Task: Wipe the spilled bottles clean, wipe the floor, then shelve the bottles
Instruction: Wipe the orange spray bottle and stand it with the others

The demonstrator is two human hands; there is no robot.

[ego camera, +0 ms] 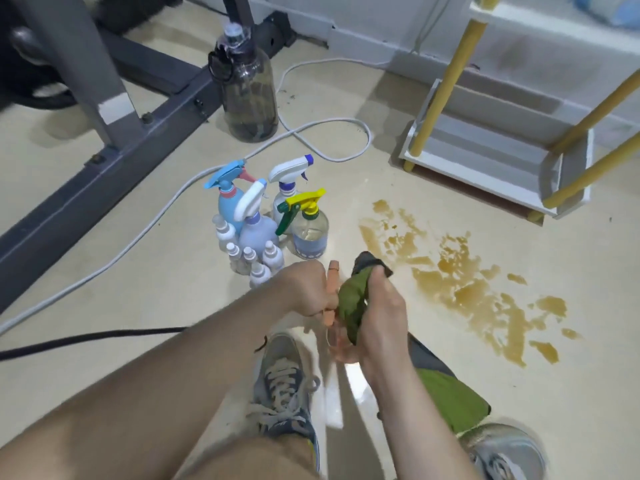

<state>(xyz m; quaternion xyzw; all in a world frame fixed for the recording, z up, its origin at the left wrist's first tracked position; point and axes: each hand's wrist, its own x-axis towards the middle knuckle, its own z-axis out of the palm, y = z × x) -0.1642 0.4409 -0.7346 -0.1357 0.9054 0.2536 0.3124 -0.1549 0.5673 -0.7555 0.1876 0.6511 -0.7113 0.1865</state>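
Observation:
My left hand (pixel 306 289) grips the orange trigger head of a spray bottle (pixel 331 289) held low over the floor. My right hand (pixel 382 313) presses a green cloth (pixel 351 306) around that bottle, and most of the bottle's body is hidden by cloth and fingers. Several spray bottles (pixel 277 209) and small white bottles (pixel 249 258) stand grouped upright on the floor just beyond my hands. A brown spill (pixel 460 271) spreads over the floor to the right. The white shelf with yellow posts (pixel 485 150) stands at the upper right.
A large dark water jug (pixel 247 88) stands behind the bottle group. White cable (pixel 322 140) and a black cable (pixel 86 337) cross the floor. A grey metal frame (pixel 104 161) occupies the left. My shoes (pixel 284 386) are under my arms.

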